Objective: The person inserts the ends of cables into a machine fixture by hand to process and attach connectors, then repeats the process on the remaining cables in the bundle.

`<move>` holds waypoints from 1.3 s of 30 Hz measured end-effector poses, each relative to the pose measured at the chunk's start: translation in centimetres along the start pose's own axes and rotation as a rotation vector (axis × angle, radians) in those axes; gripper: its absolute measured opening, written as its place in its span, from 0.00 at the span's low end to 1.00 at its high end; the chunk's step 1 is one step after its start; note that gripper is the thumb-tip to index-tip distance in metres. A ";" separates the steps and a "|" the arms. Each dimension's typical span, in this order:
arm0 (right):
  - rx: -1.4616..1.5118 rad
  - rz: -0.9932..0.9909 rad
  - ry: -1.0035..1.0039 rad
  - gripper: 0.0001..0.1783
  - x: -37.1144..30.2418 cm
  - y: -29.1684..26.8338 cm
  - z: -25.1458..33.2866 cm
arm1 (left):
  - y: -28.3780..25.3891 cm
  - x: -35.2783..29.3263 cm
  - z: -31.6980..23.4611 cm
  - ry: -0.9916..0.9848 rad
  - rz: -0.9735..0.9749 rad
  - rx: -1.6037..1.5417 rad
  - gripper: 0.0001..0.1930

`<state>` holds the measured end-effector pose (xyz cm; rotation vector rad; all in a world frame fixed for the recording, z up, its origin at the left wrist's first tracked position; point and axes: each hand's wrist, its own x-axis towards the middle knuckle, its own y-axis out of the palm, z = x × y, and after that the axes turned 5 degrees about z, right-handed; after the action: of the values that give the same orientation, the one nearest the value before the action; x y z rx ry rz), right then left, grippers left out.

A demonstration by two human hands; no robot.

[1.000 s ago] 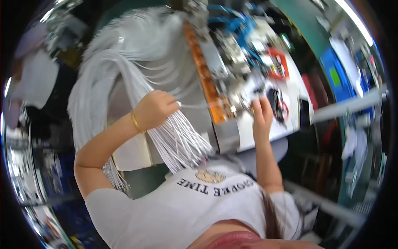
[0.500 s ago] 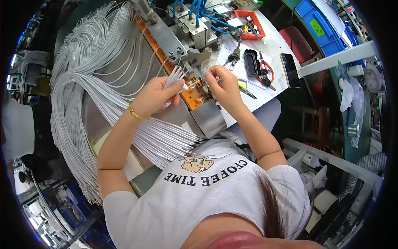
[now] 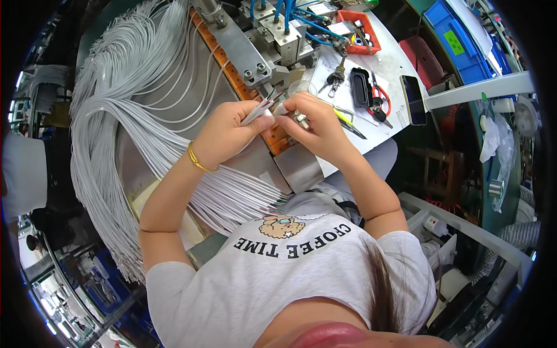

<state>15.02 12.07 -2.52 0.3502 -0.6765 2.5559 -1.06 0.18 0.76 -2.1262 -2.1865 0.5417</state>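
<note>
While two bare hands meet at the middle of the surface, the left hand (image 3: 229, 127) has its fingers clamped on one small group of white cable ends (image 3: 267, 105). These ends project from between thumb and forefinger toward the right hand; several show, but overlap prevents an exact count. The right hand (image 3: 318, 126) has its thumb and forefinger just beside the ends, with a small whitish piece between them; whether they are closed on it cannot be told.

One large bundle of white cables (image 3: 130, 116), too many to count, lies to the left, its near branch passing beneath the left forearm. One gold bracelet (image 3: 196, 158) is on the left wrist.

Beyond the hands are one orange rail (image 3: 223, 61), running from far left toward the near right, and one metal fixture (image 3: 287, 40) with several blue tubes (image 3: 287, 14).

On the white surface (image 3: 396, 65) to the right are one red tray (image 3: 375, 45) holding small items at the far side, one bunch of keys (image 3: 335, 78), one black case (image 3: 360, 87), one red-handled tool (image 3: 380, 104), one yellow-handled tool (image 3: 343, 120) and one phone (image 3: 413, 100). One blue bin (image 3: 455, 36) stands at far right.
</note>
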 end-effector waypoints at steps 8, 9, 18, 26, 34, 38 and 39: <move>0.041 0.031 0.011 0.07 0.0 0.0 0.1 | 0.2 -0.3 -0.9 -0.158 0.005 -0.140 0.09; 0.030 0.030 0.013 0.07 0.0 -0.1 0.2 | 0.2 -0.2 -0.8 -0.148 0.007 -0.154 0.09; 0.453 0.042 0.329 0.07 -0.7 0.6 -0.3 | 1.2 -0.5 -0.8 0.035 -0.142 0.041 0.06; 0.730 -0.007 0.369 0.06 -0.2 0.7 0.4 | 1.1 -0.4 -1.0 0.012 -0.120 -0.153 0.06; -0.119 -0.142 -0.054 0.06 -0.1 0.9 1.0 | 1.1 -0.4 -1.3 -0.094 -0.130 -0.175 0.06; 0.043 -0.133 0.072 0.09 -0.2 1.1 0.7 | 1.3 -0.4 -1.6 -0.131 -0.109 -0.078 0.08; 0.088 -0.126 0.117 0.09 -0.2 1.2 0.5 | 1.1 -0.4 -1.4 -0.132 -0.109 -0.079 0.08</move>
<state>14.68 10.76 -2.67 0.2617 -0.4843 2.4691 0.44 0.13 1.88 -2.0475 -2.4152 0.6143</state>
